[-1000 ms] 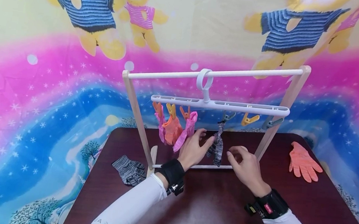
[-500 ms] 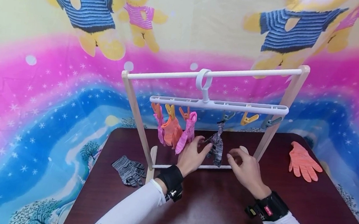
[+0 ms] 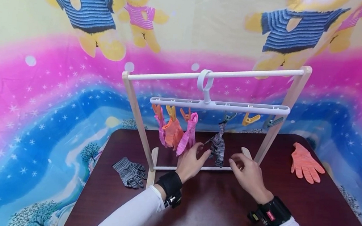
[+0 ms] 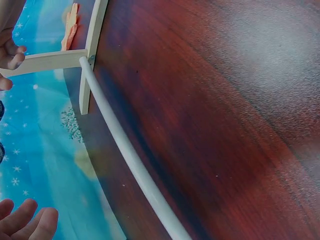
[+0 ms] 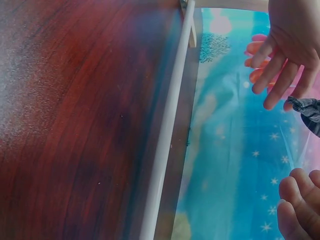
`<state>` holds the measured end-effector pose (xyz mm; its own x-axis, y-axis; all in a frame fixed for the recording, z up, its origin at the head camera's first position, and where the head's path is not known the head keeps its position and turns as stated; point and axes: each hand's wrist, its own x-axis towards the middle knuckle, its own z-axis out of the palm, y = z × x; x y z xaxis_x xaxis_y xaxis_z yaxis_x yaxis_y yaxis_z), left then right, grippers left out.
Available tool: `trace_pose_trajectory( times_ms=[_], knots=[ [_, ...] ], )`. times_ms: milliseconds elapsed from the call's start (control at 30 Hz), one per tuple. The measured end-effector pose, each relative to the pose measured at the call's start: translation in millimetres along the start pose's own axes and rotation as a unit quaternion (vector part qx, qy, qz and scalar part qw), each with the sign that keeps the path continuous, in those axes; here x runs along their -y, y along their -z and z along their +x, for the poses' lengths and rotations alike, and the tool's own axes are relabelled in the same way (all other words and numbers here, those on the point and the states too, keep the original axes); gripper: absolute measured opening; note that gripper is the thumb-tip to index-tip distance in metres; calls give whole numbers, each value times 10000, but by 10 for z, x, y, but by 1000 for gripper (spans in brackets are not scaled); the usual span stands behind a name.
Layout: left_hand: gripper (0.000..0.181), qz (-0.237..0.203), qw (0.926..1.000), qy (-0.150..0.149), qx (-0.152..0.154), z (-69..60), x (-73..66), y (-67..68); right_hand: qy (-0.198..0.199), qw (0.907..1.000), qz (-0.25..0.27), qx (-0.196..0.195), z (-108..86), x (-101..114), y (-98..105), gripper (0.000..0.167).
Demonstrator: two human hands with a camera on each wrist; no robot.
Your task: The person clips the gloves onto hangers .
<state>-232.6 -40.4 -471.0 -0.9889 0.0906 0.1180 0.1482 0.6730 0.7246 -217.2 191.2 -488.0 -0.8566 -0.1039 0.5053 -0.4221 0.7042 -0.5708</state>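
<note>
A grey-black knitted glove (image 3: 218,147) hangs from a dark clip (image 3: 230,116) on the white hanger (image 3: 250,108). My left hand (image 3: 192,161) is just left of it, fingers loosely bent and apart; in the right wrist view this left hand (image 5: 290,60) has spread fingers near one glove fingertip (image 5: 300,106), contact unclear. To the glove's right, my right hand (image 3: 248,174) holds nothing, its fingers loosely curved and apart from the glove. Pink (image 3: 187,137) and orange (image 3: 173,132) gloves hang left of my left hand.
The hanger hooks over the top rail (image 3: 256,74) of a wooden-sided stand (image 3: 137,119). A yellow clip (image 3: 251,119) and another dark clip (image 3: 273,122) hold nothing. On the table (image 3: 224,211) lie a grey glove (image 3: 130,172) at left and an orange glove (image 3: 306,163) at right.
My left hand has drawn slightly left and down from the hanging grey glove, whose lower part has spread leftward. The nearby pink glove has shifted a little. My right hand has barely moved.
</note>
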Motion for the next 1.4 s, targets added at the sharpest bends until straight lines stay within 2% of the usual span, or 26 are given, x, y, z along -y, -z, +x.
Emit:
trace_pose_trajectory(
  times_ms=[233,433,733,1000,1233,1400],
  knots=[
    [57,78,10000,27,-32,-38,76,-31,-42,10000,-38,55,-42,-43,-24,9],
    [60,219,9996,144,84,-88,160,-48,-120,9998,-89,165,-118,-78,-31,7],
    [59,103,9996,234,125,-184,225,-60,-230,9992,-115,309,-215,-94,-55,7],
    [59,-21,9997,167,194,-305,280,-36,-347,9981,-128,501,-276,-103,-79,11],
    [55,101,9998,130,67,-389,355,-60,10,9995,-203,251,-325,-115,-139,6],
    [53,298,9995,33,12,-443,386,-80,-141,9993,-138,321,-368,-109,-194,6]
  ],
)
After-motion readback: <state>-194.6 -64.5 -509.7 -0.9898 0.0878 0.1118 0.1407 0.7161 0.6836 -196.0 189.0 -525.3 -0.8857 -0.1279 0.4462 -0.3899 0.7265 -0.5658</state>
